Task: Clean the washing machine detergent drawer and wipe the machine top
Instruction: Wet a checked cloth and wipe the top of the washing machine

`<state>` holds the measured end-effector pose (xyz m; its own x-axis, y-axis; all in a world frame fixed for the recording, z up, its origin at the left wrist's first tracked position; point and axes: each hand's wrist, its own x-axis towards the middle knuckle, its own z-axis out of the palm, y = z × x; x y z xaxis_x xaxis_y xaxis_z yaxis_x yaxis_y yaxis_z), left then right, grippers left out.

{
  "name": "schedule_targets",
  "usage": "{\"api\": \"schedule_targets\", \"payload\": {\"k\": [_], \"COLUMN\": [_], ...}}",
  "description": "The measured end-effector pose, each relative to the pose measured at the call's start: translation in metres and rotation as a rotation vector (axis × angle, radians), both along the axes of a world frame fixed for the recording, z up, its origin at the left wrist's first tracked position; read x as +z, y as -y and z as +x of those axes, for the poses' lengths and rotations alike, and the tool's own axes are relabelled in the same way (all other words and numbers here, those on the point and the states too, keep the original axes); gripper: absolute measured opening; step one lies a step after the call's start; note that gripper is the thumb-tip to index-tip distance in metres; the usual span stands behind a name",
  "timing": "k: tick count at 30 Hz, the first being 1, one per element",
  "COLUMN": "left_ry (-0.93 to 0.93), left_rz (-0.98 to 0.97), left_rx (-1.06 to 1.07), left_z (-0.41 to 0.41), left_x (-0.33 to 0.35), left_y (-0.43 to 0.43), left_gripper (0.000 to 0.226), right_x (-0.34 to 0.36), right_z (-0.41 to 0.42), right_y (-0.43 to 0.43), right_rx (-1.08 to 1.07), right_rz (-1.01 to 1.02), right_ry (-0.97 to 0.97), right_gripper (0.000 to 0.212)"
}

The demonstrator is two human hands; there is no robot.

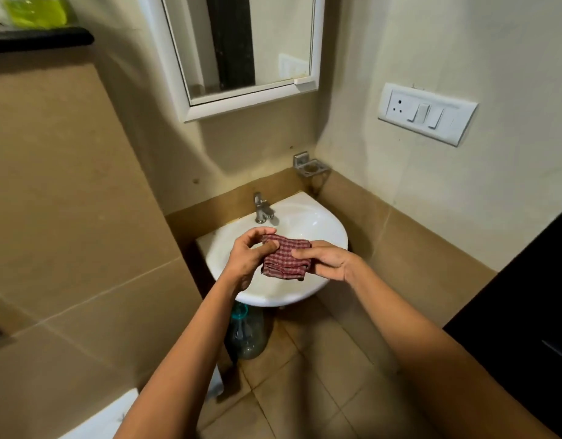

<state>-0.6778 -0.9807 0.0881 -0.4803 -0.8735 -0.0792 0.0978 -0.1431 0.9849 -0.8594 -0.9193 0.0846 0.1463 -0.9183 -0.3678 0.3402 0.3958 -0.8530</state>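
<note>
Both hands pinch the folded cloth (286, 258) over the sink (321, 229), left hand (246, 259) and right hand (325, 261) at opposite edges, probably so drips land in the basin. Tap (261, 208) looks off.

A woven cloth (286, 259), checked in red and white, is seen to be soft, matt and creased into folds. The basin (321, 226) below it is finished in smooth, glossy white ceramic, with highlights shown on its bowl. The tap (261, 209) at its far edge and the wall holder (311, 167) at the far right are made of bright metal. The switch plate (427, 114) on the right wall is moulded in smooth white plastic. The wall tiles (67, 201) on the left are given a matt beige face. A bottle (246, 334) of clear plastic is seen under the basin.
</note>
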Motion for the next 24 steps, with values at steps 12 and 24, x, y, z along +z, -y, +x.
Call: {"api": "schedule_targets", "payload": {"k": [12,24], "left_ry": [0.257,0.264], "left_rz": [0.298,0.375], "left_rx": [0.142,0.233], "left_z": [-0.082,-0.173], "left_x": [-0.042,-0.069], "left_y": [0.121,0.218], "left_gripper": [0.019,0.016], "right_x": [-0.014,0.027], "right_z": [-0.095,-0.200], "right_y": [0.117,0.283], "right_rx": [-0.510,-0.619], "right_rz": [0.000,0.248], "right_ry": [-0.018,0.073], "right_gripper": [0.033,0.030]}}
